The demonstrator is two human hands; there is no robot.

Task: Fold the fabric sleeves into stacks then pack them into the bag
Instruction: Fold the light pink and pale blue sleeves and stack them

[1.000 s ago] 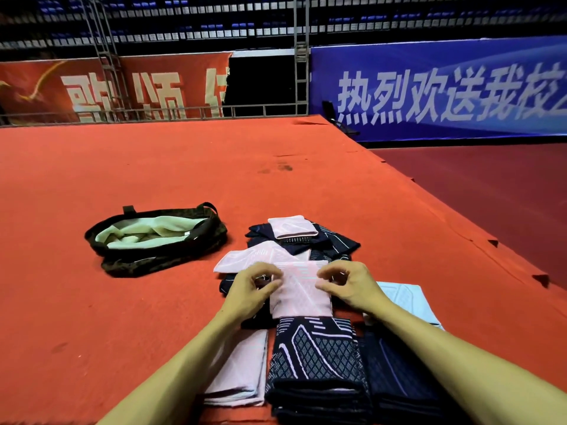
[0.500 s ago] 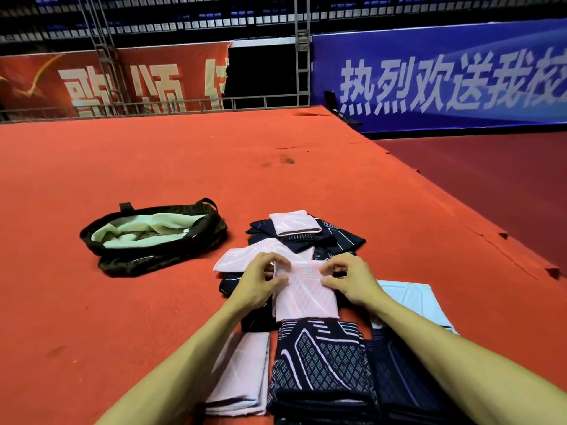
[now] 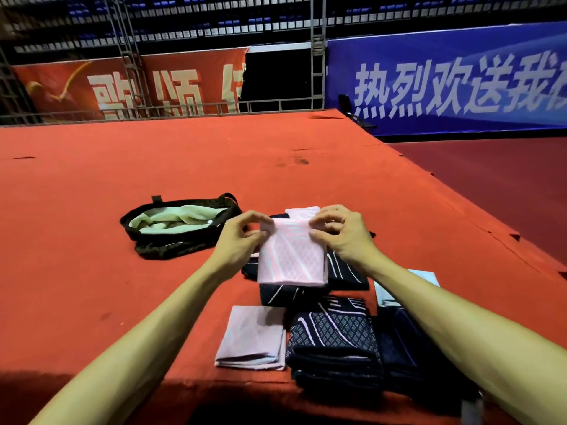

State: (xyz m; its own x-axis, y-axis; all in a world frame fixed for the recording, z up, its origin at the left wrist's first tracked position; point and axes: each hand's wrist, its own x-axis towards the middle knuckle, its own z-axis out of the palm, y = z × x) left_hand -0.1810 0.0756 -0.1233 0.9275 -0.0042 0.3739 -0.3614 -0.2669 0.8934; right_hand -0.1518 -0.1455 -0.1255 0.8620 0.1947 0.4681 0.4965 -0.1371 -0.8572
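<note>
Presently: red carpet (image 3: pixel 153 167), under everything. Bag (image 3: pixel 184 240), dark, mouth open, pale lining, at ten o'clock from the held piece. Navy stack (image 3: pixel 334 342) at six o'clock, pink stack (image 3: pixel 251 338) just beside it at seven. Pink sleeve (image 3: pixel 291 259), lifted and hanging. Left hand (image 3: pixel 239 240) and right hand (image 3: pixel 340 234) each pinch a top corner.

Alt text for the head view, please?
The left hand and right hand pinch the top corners of a pink sleeve over the loose pile. A pink stack and dark stacks lie nearer; the bag sits left.
</note>
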